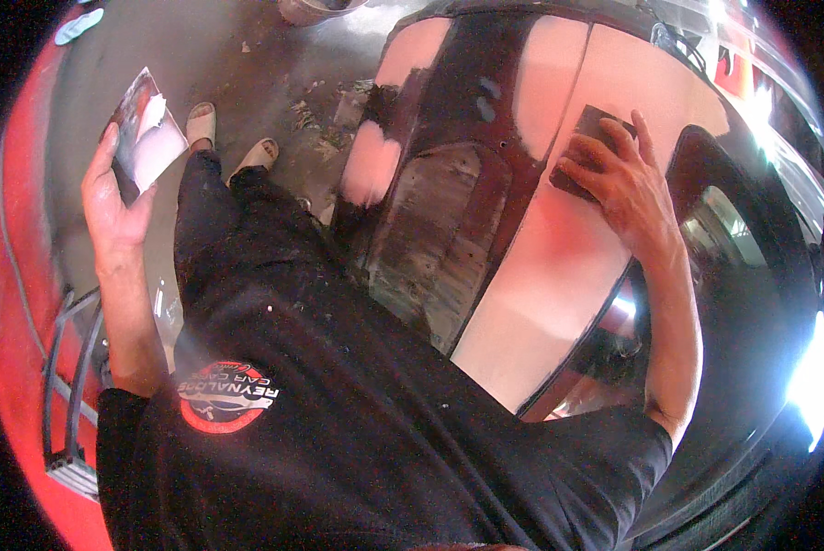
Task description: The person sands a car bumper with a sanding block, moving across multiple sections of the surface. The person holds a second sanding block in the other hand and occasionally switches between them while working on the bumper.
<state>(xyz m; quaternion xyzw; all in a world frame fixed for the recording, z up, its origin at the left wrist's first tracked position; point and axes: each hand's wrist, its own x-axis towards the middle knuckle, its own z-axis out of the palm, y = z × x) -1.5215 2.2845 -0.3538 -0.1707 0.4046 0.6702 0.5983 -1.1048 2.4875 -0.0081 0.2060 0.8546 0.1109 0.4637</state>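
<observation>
Nearest to the camera is the black shirt point(357, 441) of the person, with a round red and white emblem point(228, 397) on it, and above it in view come the dark trousers point(237, 220). On the left side, the left hand point(118, 207) is raised and pinches by its edges a flat plate point(135, 112), between the thumb and the fingers; on this plate lies a pale, soft paste point(158, 158). On the other side, the right hand point(621, 193) is over the car body point(484, 64), with its fingers bent and partly spread upon a dark square piece point(598, 119). This piece is against a pale pink area point(522, 303) of the car, near a thin seam; I cannot tell if the thumb closes on it from below. Beside the pink area there is a dull, scratched recess point(440, 220). Lower down, 2 light sandals point(203, 124) stand on the grey floor point(247, 69), near some scattered debris point(306, 115). At the far left are a dark metal frame point(72, 476) and a red surface point(17, 303); farther away, a container point(316, 11) and a light blue slipper point(79, 28) are on the floor.
</observation>
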